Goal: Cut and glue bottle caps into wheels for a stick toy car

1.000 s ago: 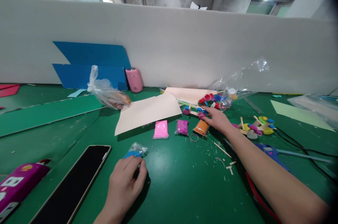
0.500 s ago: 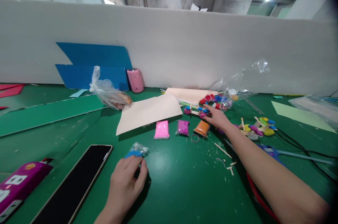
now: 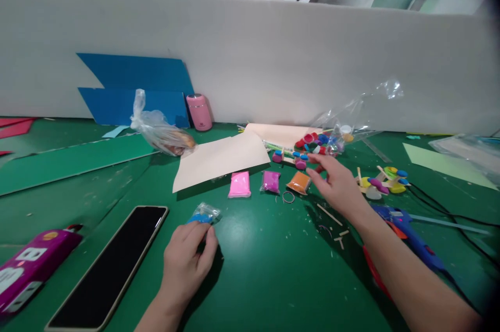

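Note:
My left hand [image 3: 188, 254] rests on the green table with its fingers curled on a clear packet of blue clay [image 3: 203, 214]. Just right of a small stick piece with blue and purple parts [image 3: 289, 158], my right hand [image 3: 335, 184] hovers with thumb and fingers apart, holding nothing. Below and left of that hand lie an orange clay packet [image 3: 299, 183], a purple packet [image 3: 271, 181] and a pink packet [image 3: 239, 184] in a row. A thin ring [image 3: 288, 197] lies in front of the orange packet.
A phone [image 3: 111, 264] and a purple power strip [image 3: 37, 264] lie left. A blue glue gun [image 3: 414, 238] with cables is at right, near stick pieces with yellow and purple parts [image 3: 378, 186]. Behind are beige paper [image 3: 222, 160], a bagged item [image 3: 164, 134] and a pink bottle [image 3: 199, 113].
My right hand has drawn back to the right and slightly down, off the small stick piece. My left hand has stayed at the blue packet. The view has tilted slightly downward.

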The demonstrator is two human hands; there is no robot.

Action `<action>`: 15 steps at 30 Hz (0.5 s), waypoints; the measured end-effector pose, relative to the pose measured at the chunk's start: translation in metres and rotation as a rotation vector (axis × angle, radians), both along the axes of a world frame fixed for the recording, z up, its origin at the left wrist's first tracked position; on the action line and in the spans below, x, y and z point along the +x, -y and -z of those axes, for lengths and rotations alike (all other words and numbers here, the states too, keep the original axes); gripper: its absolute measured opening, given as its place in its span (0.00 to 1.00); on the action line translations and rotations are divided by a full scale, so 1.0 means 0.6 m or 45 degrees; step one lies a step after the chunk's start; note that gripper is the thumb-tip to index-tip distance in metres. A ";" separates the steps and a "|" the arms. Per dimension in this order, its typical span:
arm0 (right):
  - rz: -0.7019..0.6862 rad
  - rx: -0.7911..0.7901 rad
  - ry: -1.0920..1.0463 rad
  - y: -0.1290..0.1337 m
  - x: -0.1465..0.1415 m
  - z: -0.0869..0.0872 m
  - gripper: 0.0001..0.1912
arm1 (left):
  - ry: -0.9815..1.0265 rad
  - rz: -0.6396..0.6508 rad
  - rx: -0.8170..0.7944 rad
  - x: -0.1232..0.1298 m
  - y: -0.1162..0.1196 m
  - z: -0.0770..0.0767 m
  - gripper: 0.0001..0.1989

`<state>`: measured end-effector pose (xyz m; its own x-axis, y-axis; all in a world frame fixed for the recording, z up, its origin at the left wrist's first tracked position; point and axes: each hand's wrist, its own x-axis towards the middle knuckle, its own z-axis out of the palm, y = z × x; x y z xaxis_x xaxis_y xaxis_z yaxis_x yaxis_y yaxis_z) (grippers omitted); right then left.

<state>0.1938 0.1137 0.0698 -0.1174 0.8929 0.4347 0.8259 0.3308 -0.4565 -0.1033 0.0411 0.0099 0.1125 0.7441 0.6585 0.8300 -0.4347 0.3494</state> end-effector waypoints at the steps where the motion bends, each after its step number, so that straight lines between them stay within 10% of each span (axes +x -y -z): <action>1: -0.048 -0.015 -0.015 0.030 -0.013 -0.002 0.16 | 0.040 -0.027 -0.026 0.000 0.002 -0.003 0.04; 9: -0.227 -0.240 -0.321 0.202 -0.070 0.093 0.10 | 0.109 -0.359 -0.159 -0.023 0.003 -0.023 0.08; 12: -0.241 -0.258 -0.367 0.215 -0.073 0.118 0.11 | -0.256 -0.278 -0.288 -0.034 -0.005 -0.007 0.24; 15: -0.273 -0.248 -0.386 0.215 -0.075 0.122 0.13 | -0.368 -0.125 -0.356 -0.044 -0.016 0.013 0.17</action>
